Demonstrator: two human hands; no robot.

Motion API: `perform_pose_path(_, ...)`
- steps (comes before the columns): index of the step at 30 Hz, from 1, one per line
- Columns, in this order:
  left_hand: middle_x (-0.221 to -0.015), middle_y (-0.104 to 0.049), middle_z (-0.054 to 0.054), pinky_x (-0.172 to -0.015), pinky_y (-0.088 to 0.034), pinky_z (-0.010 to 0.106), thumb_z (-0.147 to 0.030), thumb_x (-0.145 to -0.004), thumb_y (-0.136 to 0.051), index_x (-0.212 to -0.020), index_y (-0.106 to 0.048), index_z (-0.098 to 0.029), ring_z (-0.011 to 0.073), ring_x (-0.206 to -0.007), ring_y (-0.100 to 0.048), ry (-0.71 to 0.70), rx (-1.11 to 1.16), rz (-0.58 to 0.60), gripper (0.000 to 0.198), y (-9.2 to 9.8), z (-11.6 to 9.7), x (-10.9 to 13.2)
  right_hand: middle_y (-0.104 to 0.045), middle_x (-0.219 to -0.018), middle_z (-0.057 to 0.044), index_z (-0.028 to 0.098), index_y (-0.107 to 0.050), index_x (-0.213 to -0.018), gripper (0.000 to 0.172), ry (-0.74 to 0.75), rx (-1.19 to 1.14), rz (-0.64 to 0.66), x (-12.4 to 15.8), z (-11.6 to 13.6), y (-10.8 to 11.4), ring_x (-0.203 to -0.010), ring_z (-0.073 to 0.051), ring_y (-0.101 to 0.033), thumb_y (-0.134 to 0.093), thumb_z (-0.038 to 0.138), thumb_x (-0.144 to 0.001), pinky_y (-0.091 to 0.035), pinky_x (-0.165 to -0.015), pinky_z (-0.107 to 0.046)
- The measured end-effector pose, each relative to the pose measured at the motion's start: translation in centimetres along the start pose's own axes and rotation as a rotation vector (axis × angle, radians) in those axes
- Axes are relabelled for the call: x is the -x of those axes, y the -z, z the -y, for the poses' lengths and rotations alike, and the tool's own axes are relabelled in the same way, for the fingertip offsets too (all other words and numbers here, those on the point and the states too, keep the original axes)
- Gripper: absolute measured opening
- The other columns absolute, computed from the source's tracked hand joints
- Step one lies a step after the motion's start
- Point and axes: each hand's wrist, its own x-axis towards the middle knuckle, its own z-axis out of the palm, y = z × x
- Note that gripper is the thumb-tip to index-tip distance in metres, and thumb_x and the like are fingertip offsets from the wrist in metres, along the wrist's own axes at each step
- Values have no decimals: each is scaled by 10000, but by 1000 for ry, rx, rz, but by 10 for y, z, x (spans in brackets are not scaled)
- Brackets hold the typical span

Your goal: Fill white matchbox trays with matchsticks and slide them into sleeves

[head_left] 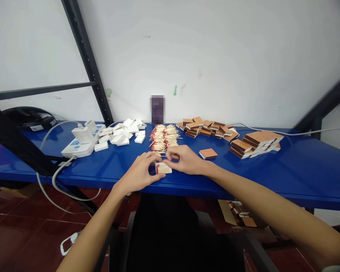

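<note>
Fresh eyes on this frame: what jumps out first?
Likely the heap of red-tipped matches mid-frame on the blue table. Just in front, the left hand and right hand are at a white tray holding matches. Brown matchboxes pile up to the right, white boxes to the left.

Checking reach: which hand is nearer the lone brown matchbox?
Right: the right hand is just left of the brown matchbox; the left hand is farther left, holding the white tray.

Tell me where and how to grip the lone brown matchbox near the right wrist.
Pinch the brown matchbox by opposite narrow sides, probably best from above: it lies flat on the blue table, broad face up and uncovered, apart from other boxes.
</note>
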Motion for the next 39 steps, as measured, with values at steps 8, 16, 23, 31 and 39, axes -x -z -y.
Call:
perform_pose_path(8, -1055, -552, 24, -890, -427, 332, -298, -854, -674, -1117, -596, -242, 216, -1007, -544, 9, 17, -55, 281, 2, -2, 2, -461, -627, 17, 199, -495, -699, 103, -186, 239, -245, 3, -15, 24, -572, -127, -395, -511, 230, -795, -285, -569, -271)
perform_pose_path(16, -1048, -527, 22, -861, -439, 322, -265, -846, -668, -1137, -590, -246, 200, -946, -550, 18, 43, -71, 302, 3, -3, 2, -672, -871, -82, 179, -625, -877, 139, -310, 567, 104, 3, -37, 18, -788, -201, -590, -489, 205, -889, -341, -651, -285)
perform_pose_path(23, -1082, -560, 28, -883, -450, 335, -277, -845, -663, -1125, -598, -245, 210, -973, -567, 6, 43, -59, 288, 2, -2, 2, -696, -849, -82, 176, -680, -885, 199, -336, 552, 159, 4, -42, 20, -752, -193, -604, -490, 223, -915, -343, -616, -280)
perform_pose_path(31, -1083, -589, 22, -876, -453, 324, -292, -840, -676, -1096, -599, -240, 206, -967, -573, -7, 39, -40, 272, 2, -2, 1, -664, -837, -46, 200, -629, -846, 116, -320, 432, 213, 5, -35, 22, -721, -172, -570, -525, 226, -891, -311, -594, -271)
perform_pose_path(39, -1075, -614, 34, -884, -457, 351, -369, -848, -664, -1069, -612, -226, 221, -958, -582, 2, 14, -32, 268, 1, -2, 1, -636, -926, -73, 200, -537, -902, 147, -261, 379, 283, 9, -36, 19, -823, -202, -565, -426, 274, -966, -377, -705, -302)
